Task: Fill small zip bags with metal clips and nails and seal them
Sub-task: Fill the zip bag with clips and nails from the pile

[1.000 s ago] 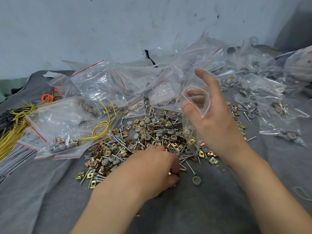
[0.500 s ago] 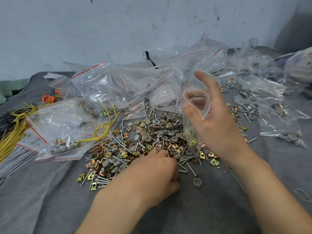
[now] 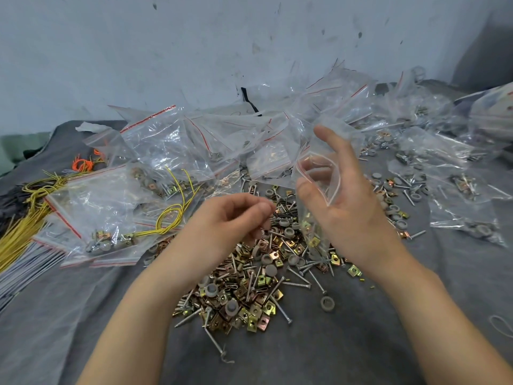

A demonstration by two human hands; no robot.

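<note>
Watching from the head view, I take this for the filling step. The right hand, right of centre, pinches an open bag between thumb and fingers, its mouth spread and turned to the left. The left hand hovers just beside that mouth, above the pile. Its fingers are curled in to the thumb. It's blurred, so I cannot tell whether it has any pieces.

Loose clips and nails lie heaped on the grey worktop at lower centre. Filled bags crowd the upper half, and yellow wires trail in from the left.

Next, I'd say, the left hand must reach the mouth and drop in whatever it carries. The right must hold the opening wide, then press the zip closed.
</note>
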